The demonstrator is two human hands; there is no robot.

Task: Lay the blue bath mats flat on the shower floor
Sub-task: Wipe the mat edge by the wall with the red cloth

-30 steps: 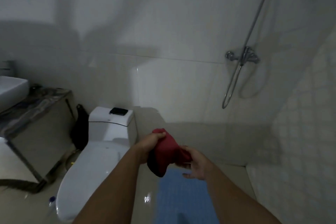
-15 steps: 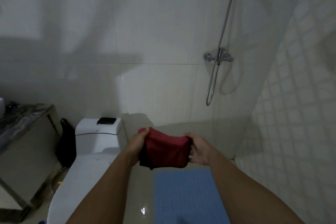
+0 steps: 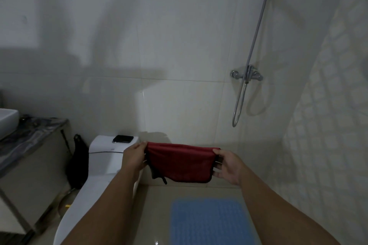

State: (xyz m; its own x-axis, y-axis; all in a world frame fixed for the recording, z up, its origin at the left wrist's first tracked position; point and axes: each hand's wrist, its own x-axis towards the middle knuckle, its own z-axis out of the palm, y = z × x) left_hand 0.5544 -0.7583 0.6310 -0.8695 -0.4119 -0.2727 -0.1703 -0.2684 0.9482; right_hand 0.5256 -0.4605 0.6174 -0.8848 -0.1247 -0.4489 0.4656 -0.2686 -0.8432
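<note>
Lying flat below both hands, blue bath mat [image 3: 211, 223], hands [image 3: 133, 158] [image 3: 228, 166] stretching red cloth [image 3: 180, 162]

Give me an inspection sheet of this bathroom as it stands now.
Surface: shower floor, pale glossy tile.
Job's things: one blue bath mat lies flat on the floor; no second mat in view.
Clutter: red cloth held up; dark device on the toilet tank; black bag beside it.
Hands: left hand and right hand each pinch an end of the cloth.
Cables: thin cord across the tank; shower hose hangs looped.
Surroundings: tiled walls, mixer tap, sink on a counter.
</note>
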